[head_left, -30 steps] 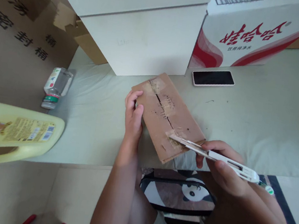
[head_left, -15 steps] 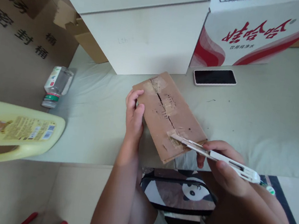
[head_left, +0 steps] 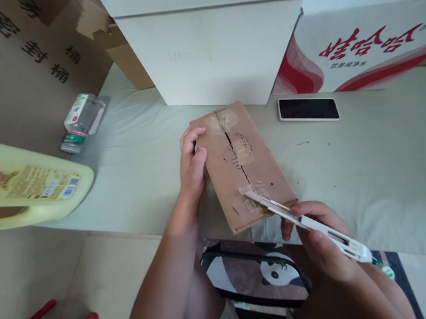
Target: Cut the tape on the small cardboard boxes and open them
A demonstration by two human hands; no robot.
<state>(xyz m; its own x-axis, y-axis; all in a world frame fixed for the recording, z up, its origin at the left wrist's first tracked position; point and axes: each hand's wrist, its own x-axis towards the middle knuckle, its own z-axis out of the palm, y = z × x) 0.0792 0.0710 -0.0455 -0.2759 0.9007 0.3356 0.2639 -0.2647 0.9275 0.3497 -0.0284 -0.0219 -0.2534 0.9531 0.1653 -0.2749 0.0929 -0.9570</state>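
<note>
A small brown cardboard box [head_left: 232, 157], with tape patches and a dark slit along its seam, lies tilted in front of me. My left hand [head_left: 194, 160] grips its left edge, thumb on top. In my right hand [head_left: 323, 240] is a white utility knife [head_left: 333, 236], its blade out and its tip touching the taped seam near the box's lower end. Some fingers of my right hand are under the knife, beside the box's right corner.
Behind the box stand a white carton [head_left: 210, 55] and a red-and-white carton [head_left: 338, 56], with a phone [head_left: 308, 109] before them. At left are a clear bottle [head_left: 81, 120], a yellow jug [head_left: 39, 185] and a big brown carton [head_left: 20, 84]. A panda-print bag [head_left: 253, 275] is below.
Hands, box and knife keep nearly the same places. The whole view has shifted very slightly.
</note>
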